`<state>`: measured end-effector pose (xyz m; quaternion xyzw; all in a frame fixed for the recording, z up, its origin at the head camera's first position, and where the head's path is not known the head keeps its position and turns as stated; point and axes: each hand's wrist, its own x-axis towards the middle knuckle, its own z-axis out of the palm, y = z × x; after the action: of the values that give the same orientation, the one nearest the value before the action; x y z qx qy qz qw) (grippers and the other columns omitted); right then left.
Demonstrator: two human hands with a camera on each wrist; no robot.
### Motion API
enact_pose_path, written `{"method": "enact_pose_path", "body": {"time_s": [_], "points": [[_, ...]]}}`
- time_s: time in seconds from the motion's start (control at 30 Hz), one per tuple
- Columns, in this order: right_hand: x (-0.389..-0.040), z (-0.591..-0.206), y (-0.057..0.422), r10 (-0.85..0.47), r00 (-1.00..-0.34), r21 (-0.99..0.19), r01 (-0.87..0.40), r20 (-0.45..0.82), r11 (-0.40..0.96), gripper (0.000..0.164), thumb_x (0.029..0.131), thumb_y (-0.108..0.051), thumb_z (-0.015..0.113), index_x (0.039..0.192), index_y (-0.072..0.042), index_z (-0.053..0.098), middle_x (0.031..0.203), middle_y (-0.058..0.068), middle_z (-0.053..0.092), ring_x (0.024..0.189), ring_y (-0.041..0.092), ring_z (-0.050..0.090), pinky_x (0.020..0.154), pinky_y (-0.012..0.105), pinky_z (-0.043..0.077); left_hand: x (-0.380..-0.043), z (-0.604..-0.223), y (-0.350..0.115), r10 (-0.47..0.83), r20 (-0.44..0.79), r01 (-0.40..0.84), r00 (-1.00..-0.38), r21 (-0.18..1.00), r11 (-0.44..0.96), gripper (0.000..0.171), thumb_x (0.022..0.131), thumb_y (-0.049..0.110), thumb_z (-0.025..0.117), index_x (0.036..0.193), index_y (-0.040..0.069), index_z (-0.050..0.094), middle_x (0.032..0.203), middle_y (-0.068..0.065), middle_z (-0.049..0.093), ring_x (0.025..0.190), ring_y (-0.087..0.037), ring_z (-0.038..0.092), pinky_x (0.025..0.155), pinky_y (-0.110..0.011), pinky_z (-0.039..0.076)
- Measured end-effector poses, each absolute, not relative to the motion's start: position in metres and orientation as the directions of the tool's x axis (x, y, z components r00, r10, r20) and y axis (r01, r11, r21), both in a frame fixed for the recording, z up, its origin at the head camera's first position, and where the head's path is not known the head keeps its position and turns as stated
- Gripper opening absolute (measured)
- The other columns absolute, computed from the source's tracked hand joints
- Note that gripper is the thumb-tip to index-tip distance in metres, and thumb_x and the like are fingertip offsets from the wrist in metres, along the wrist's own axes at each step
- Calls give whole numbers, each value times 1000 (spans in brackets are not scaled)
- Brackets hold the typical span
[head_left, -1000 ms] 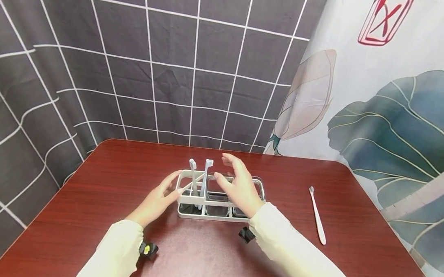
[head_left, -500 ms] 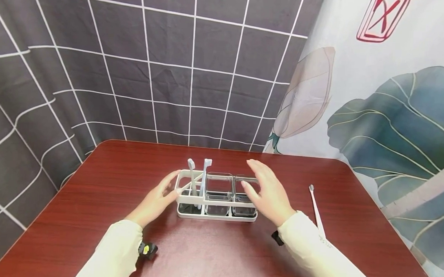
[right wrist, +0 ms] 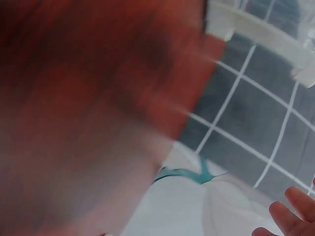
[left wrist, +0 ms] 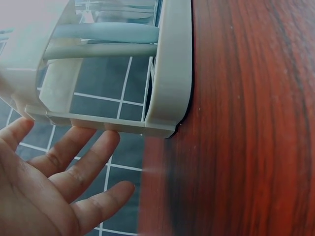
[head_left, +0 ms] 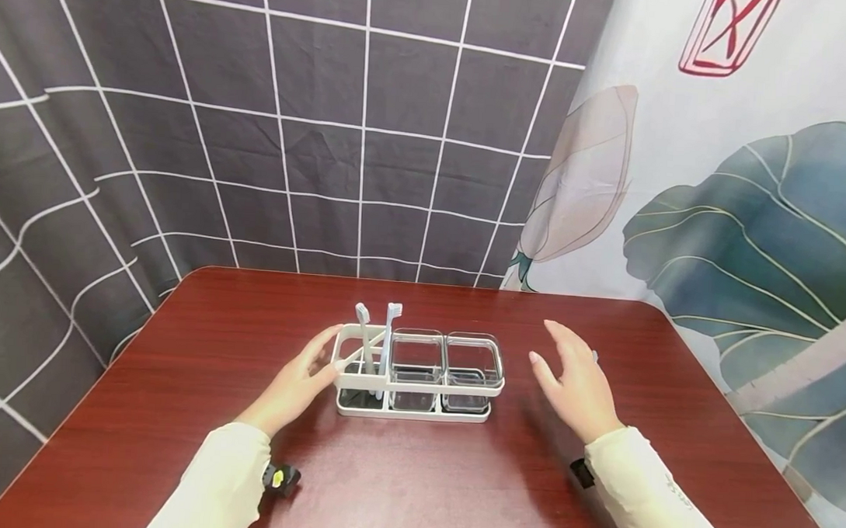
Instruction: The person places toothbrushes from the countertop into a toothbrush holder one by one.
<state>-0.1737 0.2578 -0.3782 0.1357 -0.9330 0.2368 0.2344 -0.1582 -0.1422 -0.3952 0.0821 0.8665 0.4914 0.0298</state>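
A white toothbrush rack stands on the table. Two toothbrushes lean upright in its left part, a greyish one and a pale blue one. Its middle and right slots hold a clear cup and a second clear cup. My left hand touches the rack's left end, fingers spread and slightly bent, fingertips at the frame's edge in the left wrist view. To the right of the rack, my right hand hovers with loosely bent fingers, holding nothing. Beside it peeks the head of another toothbrush, the rest hidden.
The red-brown wooden table extends to both sides of the rack. Behind it hangs a dark grey curtain with white grid lines, and a leaf-printed white curtain hangs at the right. Black wrist cameras sit at both sleeves.
My right hand has moved right, from over the cups to beside the rack, and now covers most of the lone toothbrush. The left hand stays at the rack's left end.
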Motion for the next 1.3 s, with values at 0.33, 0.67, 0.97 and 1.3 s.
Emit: {"method": "enact_pose_path", "body": {"time_s": [0.33, 0.67, 0.97, 1.3], "points": [[-174, -394, 287, -113, -911, -383, -276, 396, 882, 54, 94, -26, 59, 138, 2, 46, 137, 25, 48, 128, 42, 42, 103, 57, 32, -156, -394, -141, 164, 47, 123, -985, 862, 492, 61, 96, 26, 55, 151, 22, 30, 148, -20, 39, 129, -45, 44, 105, -60, 32], [-182, -396, 306, -62, -963, -415, -170, 262, 894, 59, 96, -29, 56, 141, 4, 40, 140, 29, 42, 129, 46, 38, 103, 61, 31, -155, -395, -142, 160, 37, 111, -986, 869, 481, 61, 96, 29, 56, 151, 25, 30, 146, -21, 41, 129, -44, 45, 106, -59, 32], [-190, -397, 324, 6, -991, -492, -62, 135, 868, 65, 94, -27, 59, 143, 9, 34, 139, 35, 39, 125, 50, 41, 101, 63, 32, -157, -396, -142, 162, 38, 113, -986, 865, 489, 61, 96, 28, 55, 151, 25, 30, 147, -20, 40, 129, -43, 44, 106, -59, 32], [-197, -400, 342, 95, -995, -565, 70, 14, 822, 71, 93, -28, 59, 142, 13, 28, 138, 38, 37, 123, 52, 40, 100, 63, 34, -157, -395, -142, 166, 37, 115, -985, 866, 487, 61, 96, 28, 55, 151, 23, 30, 148, -21, 38, 130, -43, 43, 107, -59, 31]]}}
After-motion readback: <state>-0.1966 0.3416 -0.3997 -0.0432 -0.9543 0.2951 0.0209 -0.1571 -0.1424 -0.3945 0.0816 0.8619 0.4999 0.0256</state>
